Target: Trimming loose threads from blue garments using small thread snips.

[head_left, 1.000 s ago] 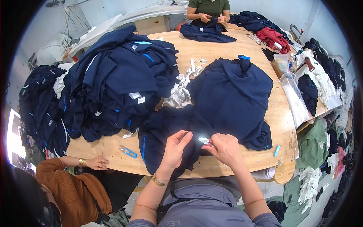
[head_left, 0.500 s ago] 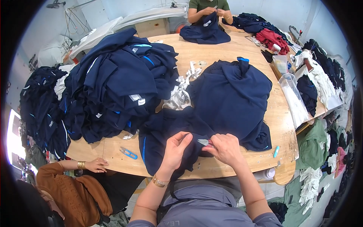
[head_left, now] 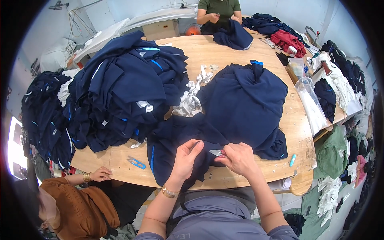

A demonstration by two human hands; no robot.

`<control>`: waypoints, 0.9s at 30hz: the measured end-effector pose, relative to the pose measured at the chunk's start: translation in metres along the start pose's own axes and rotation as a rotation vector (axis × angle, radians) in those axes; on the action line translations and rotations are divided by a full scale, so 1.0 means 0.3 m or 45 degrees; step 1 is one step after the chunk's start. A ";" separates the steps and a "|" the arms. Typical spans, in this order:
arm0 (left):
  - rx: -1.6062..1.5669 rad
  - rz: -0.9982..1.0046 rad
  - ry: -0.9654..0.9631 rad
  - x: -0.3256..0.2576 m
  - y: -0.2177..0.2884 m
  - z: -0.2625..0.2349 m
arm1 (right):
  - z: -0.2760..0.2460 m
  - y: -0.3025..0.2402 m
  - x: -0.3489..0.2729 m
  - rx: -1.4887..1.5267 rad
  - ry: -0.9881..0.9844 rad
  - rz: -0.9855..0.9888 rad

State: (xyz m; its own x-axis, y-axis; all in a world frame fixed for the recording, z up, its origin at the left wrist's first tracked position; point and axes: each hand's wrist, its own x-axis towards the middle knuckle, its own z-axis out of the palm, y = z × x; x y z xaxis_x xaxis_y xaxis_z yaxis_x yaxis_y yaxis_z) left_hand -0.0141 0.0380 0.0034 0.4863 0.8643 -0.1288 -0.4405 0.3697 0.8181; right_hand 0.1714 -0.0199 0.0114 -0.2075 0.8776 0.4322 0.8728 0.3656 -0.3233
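Note:
A navy garment [head_left: 176,134] with a bright blue strip lies at the table's near edge, partly under both my hands. My left hand [head_left: 187,159] pinches its cloth between thumb and fingers. Red-handled thread snips [head_left: 218,153] sit in my right hand [head_left: 239,159], their pointed metal blades aimed left toward the pinched cloth. The blades are close to the fabric; whether they touch it I cannot tell. Right beyond my hands rests a stack of navy garments [head_left: 244,104].
A tall heap of navy garments [head_left: 120,80] covers the table's left. White fabric strips [head_left: 188,103] lie between the piles. Blue thread snips [head_left: 136,162] and a small turquoise tool [head_left: 292,160] rest near the front edge. One person sits at left, another works across the table.
My hands and the snips have barely moved. Across the table, the other person's navy garment has shifted right and that person's hands have parted. The person at left has shifted slightly.

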 end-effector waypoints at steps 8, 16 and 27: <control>0.092 0.032 0.014 0.001 -0.003 -0.005 | 0.002 -0.001 0.008 0.041 -0.028 0.010; 0.204 0.071 0.067 0.010 -0.014 -0.035 | 0.144 0.021 0.033 1.352 0.091 0.437; 0.518 -0.198 0.065 -0.050 -0.046 -0.068 | 0.074 -0.078 0.054 0.346 0.028 -0.196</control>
State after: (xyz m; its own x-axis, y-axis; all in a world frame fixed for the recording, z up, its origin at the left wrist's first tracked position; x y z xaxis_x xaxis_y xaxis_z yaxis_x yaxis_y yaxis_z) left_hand -0.0309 0.0269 -0.0174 0.4811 0.8284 -0.2868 -0.0273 0.3411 0.9396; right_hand 0.1378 -0.0074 0.0074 -0.3157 0.7997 0.5106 0.6814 0.5656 -0.4645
